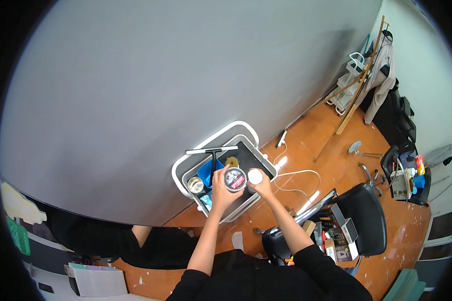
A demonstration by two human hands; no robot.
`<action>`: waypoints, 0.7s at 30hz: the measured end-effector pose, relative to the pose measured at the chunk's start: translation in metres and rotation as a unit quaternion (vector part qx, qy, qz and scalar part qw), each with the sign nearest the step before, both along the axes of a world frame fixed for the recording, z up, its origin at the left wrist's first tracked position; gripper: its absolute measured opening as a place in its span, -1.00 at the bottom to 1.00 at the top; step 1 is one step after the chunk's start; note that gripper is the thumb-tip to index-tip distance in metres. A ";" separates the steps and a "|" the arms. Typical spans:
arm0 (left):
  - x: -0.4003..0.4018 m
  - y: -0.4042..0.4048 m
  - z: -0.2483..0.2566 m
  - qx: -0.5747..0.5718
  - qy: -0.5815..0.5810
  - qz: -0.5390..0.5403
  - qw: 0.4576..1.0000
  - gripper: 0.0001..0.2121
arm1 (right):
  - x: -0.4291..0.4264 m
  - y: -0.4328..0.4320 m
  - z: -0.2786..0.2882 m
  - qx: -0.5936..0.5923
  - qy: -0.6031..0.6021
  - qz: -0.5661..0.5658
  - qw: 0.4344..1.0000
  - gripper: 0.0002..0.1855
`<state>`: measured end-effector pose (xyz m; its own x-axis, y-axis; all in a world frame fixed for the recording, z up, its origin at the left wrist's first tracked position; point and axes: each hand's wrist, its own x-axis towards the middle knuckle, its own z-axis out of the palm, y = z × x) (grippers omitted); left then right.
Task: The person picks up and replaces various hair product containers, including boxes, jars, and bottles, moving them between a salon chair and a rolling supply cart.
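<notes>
My left hand (223, 192) holds a round, dark-lidded tin (235, 179) with a red label band and writing on its top. Close on its right, my right hand (263, 186) grips a small container with a round white top (255, 176). Both hands are over a grey-and-white tray trolley (268, 166) that stands against the wall. A black-handled squeegee (213, 150) lies across the tray, partly over a blue container (205, 174). A tan-bristled brush (232, 161) sits just beyond the tin. On the tray's left are a metallic tin (195, 185) and a blue-and-white packet (206, 200).
A black chair (365, 222) at the right bears several boxes (339, 240). A pale cable (305, 171) loops across the orange tiled floor. Farther off stand a wooden rack (361, 82), a white tiered cart (344, 88) and a loaded chair (422, 192). Black clothing (98, 237) shows lower left.
</notes>
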<state>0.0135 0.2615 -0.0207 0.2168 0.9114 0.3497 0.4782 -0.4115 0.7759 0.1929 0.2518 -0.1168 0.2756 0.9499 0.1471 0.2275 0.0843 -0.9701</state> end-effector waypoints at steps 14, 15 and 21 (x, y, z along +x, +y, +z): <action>0.066 -0.047 0.015 0.029 -0.007 -0.135 0.990 -0.19 | 0.035 -0.095 0.013 0.011 0.073 -0.060 0.995 -0.41; 0.077 -0.053 0.018 0.013 -0.016 -0.158 0.987 -0.19 | 0.042 -0.111 0.017 0.011 0.074 -0.080 0.994 -0.41; 0.149 -0.111 0.014 -0.013 -0.022 -0.274 0.961 -0.18 | 0.086 -0.228 0.025 -0.058 0.054 -0.252 0.964 -0.53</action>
<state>0.1625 0.1506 -0.0068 0.6523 0.6738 0.3472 0.1626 -0.5718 0.8041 0.2784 0.0242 -0.0916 0.7143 0.6998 -0.0079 0.1082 -0.1216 -0.9867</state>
